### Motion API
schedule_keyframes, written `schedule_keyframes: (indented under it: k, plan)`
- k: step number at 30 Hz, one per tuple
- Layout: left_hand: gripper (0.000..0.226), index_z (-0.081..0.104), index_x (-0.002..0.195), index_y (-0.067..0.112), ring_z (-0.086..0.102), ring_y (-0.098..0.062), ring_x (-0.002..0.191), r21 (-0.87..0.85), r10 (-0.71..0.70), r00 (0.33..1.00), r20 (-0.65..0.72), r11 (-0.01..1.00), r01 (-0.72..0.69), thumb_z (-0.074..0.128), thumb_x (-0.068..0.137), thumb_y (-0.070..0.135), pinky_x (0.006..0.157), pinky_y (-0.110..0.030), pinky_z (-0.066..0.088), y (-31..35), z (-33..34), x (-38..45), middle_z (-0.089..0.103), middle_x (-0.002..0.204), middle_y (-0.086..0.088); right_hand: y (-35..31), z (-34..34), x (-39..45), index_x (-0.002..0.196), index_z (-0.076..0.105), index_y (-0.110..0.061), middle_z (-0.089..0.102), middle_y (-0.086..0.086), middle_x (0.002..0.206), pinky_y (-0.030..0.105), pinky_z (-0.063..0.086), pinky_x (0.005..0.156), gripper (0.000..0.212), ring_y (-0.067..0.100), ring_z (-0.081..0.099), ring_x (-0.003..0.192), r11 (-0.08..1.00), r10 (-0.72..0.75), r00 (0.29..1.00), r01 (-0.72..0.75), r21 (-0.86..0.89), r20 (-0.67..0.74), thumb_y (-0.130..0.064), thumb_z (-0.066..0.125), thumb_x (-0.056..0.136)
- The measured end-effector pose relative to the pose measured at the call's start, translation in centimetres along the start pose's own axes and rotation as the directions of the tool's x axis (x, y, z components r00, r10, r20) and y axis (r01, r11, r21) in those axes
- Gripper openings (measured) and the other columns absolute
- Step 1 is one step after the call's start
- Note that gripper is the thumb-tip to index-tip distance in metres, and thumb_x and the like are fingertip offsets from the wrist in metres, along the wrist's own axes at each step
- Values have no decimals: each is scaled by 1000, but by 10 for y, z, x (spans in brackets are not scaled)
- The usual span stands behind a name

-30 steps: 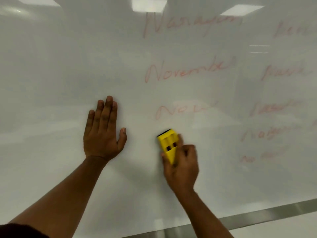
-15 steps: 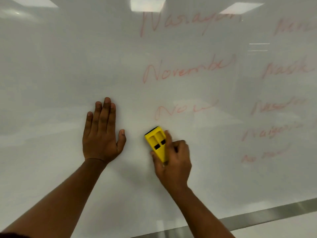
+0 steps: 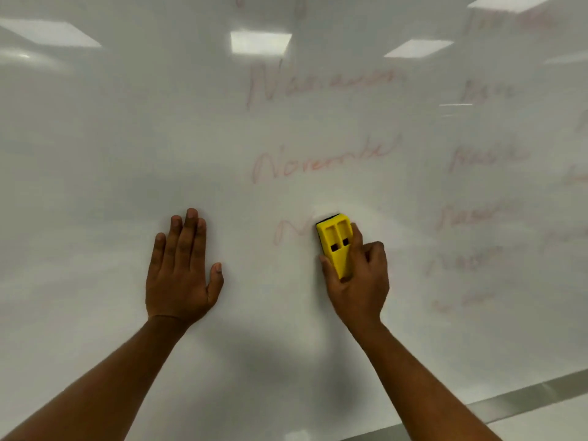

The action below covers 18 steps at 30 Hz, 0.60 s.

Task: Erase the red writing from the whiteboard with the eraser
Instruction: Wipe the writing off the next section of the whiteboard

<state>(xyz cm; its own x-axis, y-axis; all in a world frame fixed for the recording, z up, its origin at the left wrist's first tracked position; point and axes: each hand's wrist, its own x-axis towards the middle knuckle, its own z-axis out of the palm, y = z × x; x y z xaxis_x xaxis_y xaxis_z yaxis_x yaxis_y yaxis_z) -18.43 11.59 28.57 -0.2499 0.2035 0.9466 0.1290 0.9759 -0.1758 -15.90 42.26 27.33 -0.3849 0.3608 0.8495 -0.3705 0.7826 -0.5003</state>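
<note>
whiteboard [image 3: 95,128]: spans whole view, faint red writing [image 3: 324,160] above and right of fingers | left hand [image 3: 181,275]: flat, fingers straight, likely bracing | right hand [image 3: 359,281]: wrapped round yellow eraser [image 3: 335,241], pressed over lowest word, apparently mid-wipe

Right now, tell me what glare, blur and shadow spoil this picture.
Head view: ceiling-light reflections glare on the glossy whiteboard; the red writing is smeared and soft, worst toward the right edge; soft shadow lies below the right hand gripping the eraser; the left hand looks fairly sharp.
</note>
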Motion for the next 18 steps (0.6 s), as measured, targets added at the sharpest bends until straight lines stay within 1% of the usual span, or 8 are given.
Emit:
schedule_keyframes:
  k: [2, 6, 7, 10, 12, 13, 16, 18]
  plan:
    - [81, 11, 169, 7, 0, -25, 166, -4, 1, 1000, 0, 1000, -1, 38, 100, 41, 135, -42, 2, 0, 0, 1, 0, 179, -5, 16, -9, 13, 152, 47, -21, 40, -4, 100, 31, 45, 64, 79, 21, 52, 84, 999, -50, 999, 50, -21, 14, -48, 79, 85]
    - [82, 11, 169, 8, 1, -24, 166, -5, -2, 1000, 0, 1000, 2, 39, 100, 41, 135, -42, 2, 0, 0, 2, 1, 179, -5, 28, -20, 61, 153, 44, -18, 41, 6, 104, 41, 51, 71, 82, 31, 55, 86, 961, 274, 947, -276, 10, -166, -62, 60, 85]
    - [82, 11, 170, 8, 2, -25, 166, -6, -1, 1000, -6, 1000, 1, 39, 100, 41, 135, -42, 3, 0, 0, 1, 2, 179, -5, 21, -16, 62, 153, 45, -16, 43, 9, 104, 40, 49, 71, 82, 33, 55, 87, 960, 278, 943, -280, 13, -182, -61, 60, 85]
    - [83, 11, 170, 9, 3, -25, 166, -6, 8, 1000, -16, 1000, -8, 40, 99, 41, 135, -43, 4, 0, 1, 0, 4, 179, -6, -5, -1, 35, 149, 49, -13, 45, 8, 99, 34, 42, 65, 75, 29, 51, 87, 999, -28, 996, 25, -40, -90, -53, 66, 87]
    - [83, 10, 170, 9, 3, -25, 166, -6, 4, 1000, -8, 1000, -4, 40, 99, 42, 135, -43, 4, 0, 1, 0, 3, 179, -6, -2, -3, 22, 149, 51, -15, 47, 6, 97, 30, 41, 60, 72, 24, 49, 87, 964, -245, 969, 247, -100, 30, -53, 64, 89]
    - [83, 10, 170, 10, 3, -25, 166, -7, 3, 1000, -5, 1000, -3, 40, 99, 42, 135, -43, 4, -1, 1, 0, 3, 179, -6, 4, -7, 27, 149, 52, -16, 47, 7, 97, 30, 42, 59, 71, 25, 50, 87, 955, -270, 962, 274, -118, 47, -53, 65, 89]
    - [84, 9, 170, 10, 2, -25, 166, -5, -1, 1000, -2, 1000, 1, 39, 99, 42, 135, -43, 3, 0, 1, 0, 3, 179, -6, 13, -18, 61, 152, 47, -15, 46, 11, 101, 40, 50, 67, 76, 33, 54, 88, 998, -11, 997, 6, -69, -73, -46, 75, 88]
    - [83, 10, 170, 9, 2, -25, 166, -1, -6, 1000, -1, 1000, 6, 39, 99, 42, 135, -44, 4, 0, 1, 0, 3, 179, -6, 3, -16, 75, 151, 46, -12, 46, 14, 103, 45, 52, 71, 77, 35, 54, 91, 989, 139, 977, -145, -24, -163, -44, 76, 88]
